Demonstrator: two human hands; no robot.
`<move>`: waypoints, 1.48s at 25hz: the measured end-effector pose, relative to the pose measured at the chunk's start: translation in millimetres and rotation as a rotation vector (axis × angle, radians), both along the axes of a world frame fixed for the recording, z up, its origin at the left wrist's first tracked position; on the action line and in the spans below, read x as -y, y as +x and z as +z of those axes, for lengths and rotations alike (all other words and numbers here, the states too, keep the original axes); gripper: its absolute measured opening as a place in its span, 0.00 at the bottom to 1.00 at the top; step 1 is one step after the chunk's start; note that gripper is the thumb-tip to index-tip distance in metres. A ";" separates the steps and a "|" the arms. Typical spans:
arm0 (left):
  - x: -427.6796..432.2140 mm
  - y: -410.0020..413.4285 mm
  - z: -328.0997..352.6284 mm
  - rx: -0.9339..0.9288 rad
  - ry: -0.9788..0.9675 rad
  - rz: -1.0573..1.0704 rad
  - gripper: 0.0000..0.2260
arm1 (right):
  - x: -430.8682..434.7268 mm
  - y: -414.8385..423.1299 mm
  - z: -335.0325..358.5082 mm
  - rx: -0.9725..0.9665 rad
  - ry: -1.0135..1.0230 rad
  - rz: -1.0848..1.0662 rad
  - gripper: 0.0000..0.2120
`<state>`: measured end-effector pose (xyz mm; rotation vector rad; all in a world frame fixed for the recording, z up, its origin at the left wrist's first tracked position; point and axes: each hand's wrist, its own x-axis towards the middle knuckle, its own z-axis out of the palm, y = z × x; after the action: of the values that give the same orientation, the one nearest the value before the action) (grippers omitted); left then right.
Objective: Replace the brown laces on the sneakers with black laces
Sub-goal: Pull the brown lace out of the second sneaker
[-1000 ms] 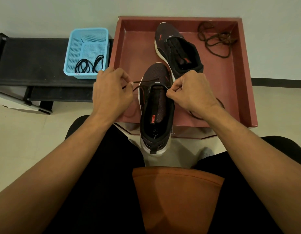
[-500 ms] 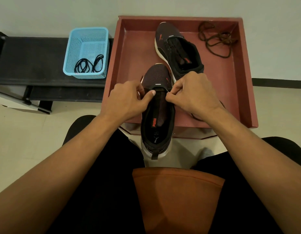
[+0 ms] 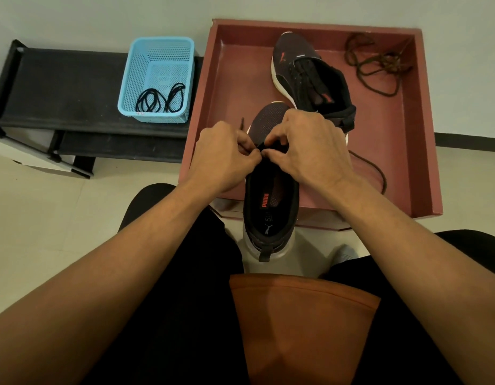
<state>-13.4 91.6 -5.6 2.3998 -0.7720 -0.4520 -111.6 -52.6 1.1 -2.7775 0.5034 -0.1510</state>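
Nearest, below the fingers, are the person's black-clad thighs and the hem of an orange shirt (image 3: pixel 302 301). Just short of the fingers lies the near sneaker (image 3: pixel 271 207), pointing away from the person. Its heel hangs out over the near edge of a red-brown tray (image 3: pixel 424 151) and its toe lies inside, just beyond the fingers. The left hand (image 3: pixel 224 159) and the right hand (image 3: pixel 313 151) meet over the front of the sneaker's opening, thumbs and fingertips almost touching. The left fingers (image 3: pixel 246 145) are curled and pinch the lace (image 3: pixel 242 126), a dark strand whose end sticks up just past the knuckles; its exact colour is hard to tell. The right fingers (image 3: pixel 277 134) are curled as well, thumb and forefinger pinching what seems to be the same lace where it crosses the shoe. A length of it trails out from under the right wrist onto the tray floor. Beyond the right fingers, deeper in the tray, the second sneaker (image 3: pixel 310 79) lies with its toe away, laced in black. To its right, in the far corner, a loose brown lace (image 3: pixel 379 70) lies in a tangle. Left of the left fingers and farther off, outside the tray, a blue basket (image 3: pixel 157 51) stands on a low black tabletop (image 3: pixel 68 87), just beside the tray's wall. Black laces (image 3: pixel 160 100) are coiled at the basket's near end.
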 end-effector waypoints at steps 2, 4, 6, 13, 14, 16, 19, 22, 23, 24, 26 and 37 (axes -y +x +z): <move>-2.0 -2.1 0.6 0.002 -0.018 -0.002 0.04 | -2.8 0.6 0.5 0.015 -0.006 -0.011 0.10; -3.9 -4.1 1.6 0.000 -0.019 0.007 0.04 | -5.4 -0.1 0.7 0.018 0.030 -0.016 0.07; -5.9 -5.0 4.2 -0.006 0.004 0.032 0.03 | -2.6 -3.5 1.9 0.010 0.115 -0.018 0.05; -5.9 -6.8 3.9 -0.011 0.015 0.043 0.03 | 39.8 -36.2 29.4 -0.180 0.466 0.256 0.04; -5.4 -7.6 4.0 -0.002 0.015 0.034 0.03 | 39.2 -37.5 28.4 -0.165 0.458 0.257 0.04; -5.7 -7.9 5.3 -0.007 0.001 0.017 0.04 | 32.4 -34.1 23.6 -0.064 0.412 0.200 0.03; -7.0 -7.8 6.7 -0.018 -0.009 -0.018 0.03 | 19.0 -21.4 14.6 0.016 0.232 0.158 0.12; -6.6 -9.2 7.5 -0.007 -0.007 -0.030 0.04 | 7.2 -9.5 8.3 -0.032 -0.026 0.089 0.11; -6.5 -9.2 7.8 -0.009 -0.007 -0.025 0.05 | 6.7 -7.4 6.9 -0.016 -0.026 0.086 0.10; -6.7 -9.2 8.3 -0.014 -0.008 -0.016 0.05 | 7.9 -7.5 7.3 0.006 0.011 0.108 0.08; -7.7 -8.2 9.3 -0.020 -0.016 0.007 0.04 | 16.7 -13.3 13.3 0.051 0.197 0.206 0.05; -9.1 -7.6 11.2 -0.054 -0.025 -0.015 0.02 | 24.9 -19.8 17.1 -0.015 0.207 0.261 0.16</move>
<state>-21.1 100.7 5.7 2.3504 -0.7677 -0.5078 -131.4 -77.4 18.3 -2.6111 0.1459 -0.0176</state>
